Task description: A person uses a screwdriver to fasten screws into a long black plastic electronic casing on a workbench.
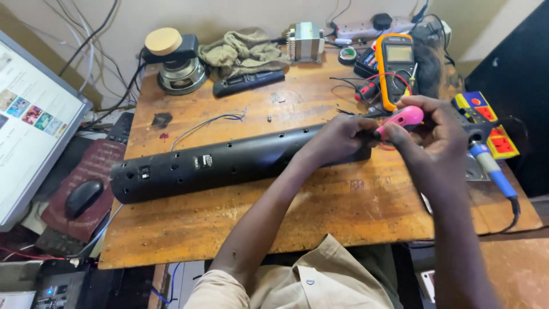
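A long black tube-shaped speaker housing [217,163] lies across the wooden table [343,212], its back with small holes and a label facing up. My left hand [337,137] grips its right end. My right hand [432,129] holds a pink-handled screwdriver [403,118], whose tip points left toward the housing's end, right beside my left fingers.
A yellow multimeter [396,66] with red leads, a transformer [306,41], a loose speaker driver [182,71], a rag [243,51] and a black remote [249,83] stand at the back. A blue soldering iron [492,169] lies at right. A monitor [28,120] and mouse [83,197] sit at left.
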